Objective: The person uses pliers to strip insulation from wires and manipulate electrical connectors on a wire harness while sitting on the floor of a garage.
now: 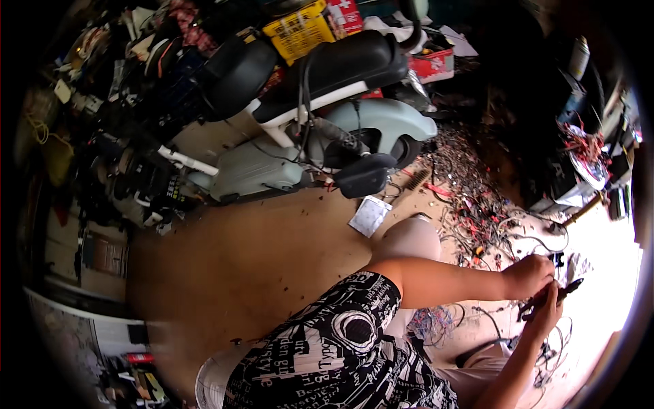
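Note:
My left hand (529, 276), at the end of the arm reaching in from the left, is closed in a pinch at the right side. What its fingers hold, if anything, cannot be made out. Just below, my right hand (545, 315) grips a black hand tool (571, 289) whose dark ends stick out on both sides of the fingers. Its exact kind is unclear. Both hands are close together, the left fingertips by the tool. Beneath and around them, loose black cables (497, 322) lie on the floor against bright glare.
A pale grey-green scooter (262, 170) stands across the top. Cut wire scraps (470, 204) litter the floor right of its wheel. A bundle of thin coloured wires (432, 326) lies by my leg. A white square sheet (370, 215) and a brush (417, 180) lie near the wheel.

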Demonstrator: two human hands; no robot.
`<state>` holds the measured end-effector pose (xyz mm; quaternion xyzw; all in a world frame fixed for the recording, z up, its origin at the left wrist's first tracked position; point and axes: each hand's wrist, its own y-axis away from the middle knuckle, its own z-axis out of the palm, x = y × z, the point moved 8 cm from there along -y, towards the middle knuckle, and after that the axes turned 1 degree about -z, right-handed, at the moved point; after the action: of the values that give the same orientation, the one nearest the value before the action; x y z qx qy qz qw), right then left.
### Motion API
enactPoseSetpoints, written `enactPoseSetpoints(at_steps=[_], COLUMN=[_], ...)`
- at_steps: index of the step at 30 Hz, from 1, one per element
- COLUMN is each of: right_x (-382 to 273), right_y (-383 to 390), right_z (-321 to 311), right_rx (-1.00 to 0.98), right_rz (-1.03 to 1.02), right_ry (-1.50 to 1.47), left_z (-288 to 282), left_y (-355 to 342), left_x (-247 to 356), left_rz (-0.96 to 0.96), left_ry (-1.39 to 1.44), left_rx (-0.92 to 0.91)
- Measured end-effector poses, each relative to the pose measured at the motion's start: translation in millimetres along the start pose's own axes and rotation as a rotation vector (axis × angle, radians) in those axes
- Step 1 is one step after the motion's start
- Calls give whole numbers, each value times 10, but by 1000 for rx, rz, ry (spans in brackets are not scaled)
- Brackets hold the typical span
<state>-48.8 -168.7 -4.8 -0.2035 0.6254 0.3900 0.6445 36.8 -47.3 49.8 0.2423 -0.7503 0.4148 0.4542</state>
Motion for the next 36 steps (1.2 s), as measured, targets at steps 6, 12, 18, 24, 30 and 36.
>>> enactPoseSetpoints(at_steps=[6, 12, 18, 24, 30, 36], right_x=[-86, 17, 140, -50, -99, -170], right_y=[267, 278, 195, 171, 68, 92], right_z=[383, 448, 305, 185, 133, 68], right_rx=[-82, -108, -182, -99, -115, -131], right_rz=[175, 183, 136, -27, -237, 98], right_ry=[-27, -11, -149, 75, 171, 220], left_z=[-140, -209, -205, -113, -81, 122], left_y=[62, 65, 75, 45, -1, 58], left_x=[2, -2, 74, 6, 141, 341], left_rz=[53, -20, 6, -38, 62, 359], left_ry=[-30, -35, -7, -93, -199, -417], left_rx=[-50, -106, -55, -75, -122, -207])
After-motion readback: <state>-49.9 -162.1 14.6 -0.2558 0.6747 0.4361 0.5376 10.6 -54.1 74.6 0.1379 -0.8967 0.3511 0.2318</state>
